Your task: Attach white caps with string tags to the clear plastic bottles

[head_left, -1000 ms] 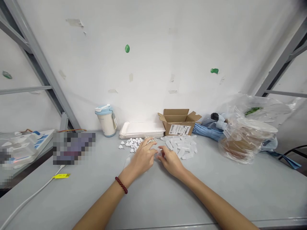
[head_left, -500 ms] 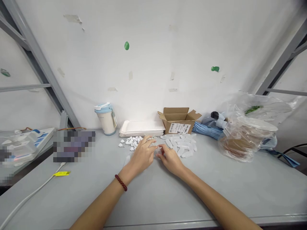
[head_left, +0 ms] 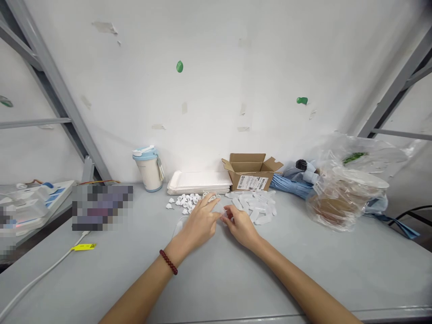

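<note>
My left hand [head_left: 201,220] and my right hand [head_left: 241,226] meet over the grey table, fingertips almost touching. Between them is a small translucent plastic piece [head_left: 220,207], pinched by the fingers of both hands; its full shape is hidden. A beaded bracelet [head_left: 168,262] circles my left wrist. Beyond the left hand lie several small white caps [head_left: 185,200], loosely scattered. A pile of flat, translucent plastic pieces [head_left: 259,206] spreads just beyond my right hand. Left of the left hand, a thin clear loop [head_left: 177,225] rests on the table.
A stack of white trays [head_left: 202,182] and an open cardboard box [head_left: 252,179] stand against the wall. To the left are a lidded cup [head_left: 149,170], a blurred-out device [head_left: 103,208] and its white cable [head_left: 42,273]. Plastic-wrapped spools [head_left: 347,198] sit at the right.
My right fingers have closed in toward the left hand, and the translucent piece now shows between them. The whole view has shifted slightly.
</note>
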A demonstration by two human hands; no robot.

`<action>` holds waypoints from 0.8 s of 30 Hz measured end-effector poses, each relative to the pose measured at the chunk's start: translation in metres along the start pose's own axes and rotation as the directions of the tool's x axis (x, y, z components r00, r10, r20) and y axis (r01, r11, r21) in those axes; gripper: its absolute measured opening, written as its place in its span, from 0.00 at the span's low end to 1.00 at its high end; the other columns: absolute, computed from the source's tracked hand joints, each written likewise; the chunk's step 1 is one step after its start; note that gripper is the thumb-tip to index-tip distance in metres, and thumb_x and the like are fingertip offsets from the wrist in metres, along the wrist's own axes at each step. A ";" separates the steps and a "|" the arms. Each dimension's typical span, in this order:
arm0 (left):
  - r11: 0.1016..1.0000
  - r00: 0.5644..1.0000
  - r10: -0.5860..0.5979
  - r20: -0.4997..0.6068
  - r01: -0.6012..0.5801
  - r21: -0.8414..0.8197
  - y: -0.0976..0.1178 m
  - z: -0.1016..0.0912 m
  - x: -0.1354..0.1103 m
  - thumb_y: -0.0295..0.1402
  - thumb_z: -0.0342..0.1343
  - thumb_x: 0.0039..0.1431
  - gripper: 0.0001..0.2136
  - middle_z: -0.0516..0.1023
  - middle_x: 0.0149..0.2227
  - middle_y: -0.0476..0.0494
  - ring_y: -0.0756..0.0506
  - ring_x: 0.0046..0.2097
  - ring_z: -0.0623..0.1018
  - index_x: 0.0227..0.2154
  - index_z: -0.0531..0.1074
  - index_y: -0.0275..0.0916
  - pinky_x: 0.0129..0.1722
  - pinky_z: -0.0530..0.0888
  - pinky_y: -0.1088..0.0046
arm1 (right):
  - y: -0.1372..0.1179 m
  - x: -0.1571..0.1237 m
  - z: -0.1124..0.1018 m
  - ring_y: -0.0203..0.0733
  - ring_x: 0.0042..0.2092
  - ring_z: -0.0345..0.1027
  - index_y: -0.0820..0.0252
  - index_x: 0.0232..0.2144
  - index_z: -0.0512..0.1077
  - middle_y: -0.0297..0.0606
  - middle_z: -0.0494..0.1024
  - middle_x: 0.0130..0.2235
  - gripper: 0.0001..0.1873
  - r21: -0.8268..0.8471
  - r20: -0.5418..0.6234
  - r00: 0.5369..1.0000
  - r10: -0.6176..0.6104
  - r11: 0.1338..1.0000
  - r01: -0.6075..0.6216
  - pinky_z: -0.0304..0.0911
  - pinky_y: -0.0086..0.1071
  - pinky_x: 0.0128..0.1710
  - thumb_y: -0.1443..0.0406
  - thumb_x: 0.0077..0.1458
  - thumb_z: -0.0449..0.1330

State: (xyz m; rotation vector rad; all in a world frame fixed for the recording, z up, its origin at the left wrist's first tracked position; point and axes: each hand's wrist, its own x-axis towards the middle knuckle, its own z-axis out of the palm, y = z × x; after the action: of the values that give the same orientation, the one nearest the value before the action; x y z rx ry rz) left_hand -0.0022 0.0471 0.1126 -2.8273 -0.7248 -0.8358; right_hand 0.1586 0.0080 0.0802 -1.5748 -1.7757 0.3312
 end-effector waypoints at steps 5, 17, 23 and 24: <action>0.990 0.981 -0.137 -0.136 0.134 -0.032 -0.006 -0.001 0.002 0.16 0.47 0.50 0.15 0.73 0.46 0.38 0.37 0.55 0.63 0.35 0.76 0.35 0.50 0.69 0.54 | -0.002 0.002 -0.003 0.39 0.31 0.66 0.63 0.38 0.66 0.37 0.73 0.29 0.10 0.283 -0.016 0.994 0.106 0.954 -0.097 0.62 0.31 0.30 0.66 0.52 0.55; 0.928 0.987 -0.160 0.021 0.157 -0.337 -0.001 -0.008 0.005 0.36 0.58 0.52 0.21 0.70 0.48 0.41 0.39 0.51 0.66 0.49 0.64 0.42 0.48 0.68 0.57 | -0.011 0.004 -0.015 0.38 0.31 0.69 0.63 0.36 0.72 0.41 0.77 0.34 0.18 0.874 0.270 0.944 0.189 0.363 -0.322 0.63 0.34 0.36 0.57 0.44 0.64; 0.930 0.995 -0.095 -0.002 0.088 -0.358 0.001 -0.009 0.006 0.30 0.59 0.51 0.20 0.71 0.48 0.43 0.41 0.50 0.65 0.47 0.64 0.41 0.48 0.67 0.60 | -0.014 0.003 -0.016 0.40 0.38 0.70 0.63 0.37 0.73 0.42 0.77 0.36 0.14 0.900 0.346 0.929 0.133 0.233 -0.369 0.62 0.33 0.39 0.61 0.48 0.63; 0.927 0.995 -0.097 -0.006 0.088 -0.365 0.001 -0.009 0.006 0.29 0.59 0.51 0.20 0.71 0.48 0.42 0.41 0.50 0.65 0.47 0.64 0.41 0.48 0.67 0.60 | -0.015 0.003 -0.016 0.40 0.38 0.70 0.63 0.37 0.73 0.42 0.77 0.35 0.14 0.900 0.352 0.927 0.128 0.225 -0.372 0.62 0.33 0.39 0.61 0.49 0.62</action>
State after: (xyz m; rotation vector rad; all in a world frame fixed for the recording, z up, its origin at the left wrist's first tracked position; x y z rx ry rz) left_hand -0.0016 0.0468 0.1231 -3.1171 -0.7774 -1.1251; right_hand 0.1581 0.0030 0.1014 -0.8352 -0.9345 1.4987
